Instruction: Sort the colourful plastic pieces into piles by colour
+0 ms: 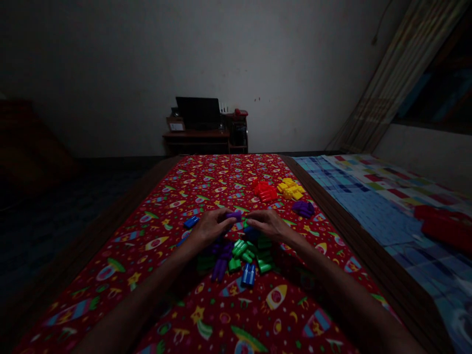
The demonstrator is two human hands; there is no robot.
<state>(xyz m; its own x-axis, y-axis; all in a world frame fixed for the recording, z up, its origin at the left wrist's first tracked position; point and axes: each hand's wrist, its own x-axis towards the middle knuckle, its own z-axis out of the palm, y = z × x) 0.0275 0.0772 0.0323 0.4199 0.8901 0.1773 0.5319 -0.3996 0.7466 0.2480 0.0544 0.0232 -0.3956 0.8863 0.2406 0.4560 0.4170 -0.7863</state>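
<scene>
My left hand (213, 227) pinches a purple toy building block (234, 215) between thumb and fingers, above a mixed pile. Close to the block's right end is my right hand (270, 225), its fingers stretched forward with nothing clearly between them. Beneath the hands lie green blocks (241, 249), purple blocks (220, 268) and blue blocks (248, 275), some partly hidden by the hands and in shadow. Another blue block (191, 222) lies left of my left hand.
Beyond my right hand sit separate groups of red blocks (264, 191), yellow blocks (290, 189) and purple blocks (303, 209). A red patterned cloth (206, 184) covers the table. A bed (354, 201) stands along the right; a desk with a monitor (199, 112) is at the far wall.
</scene>
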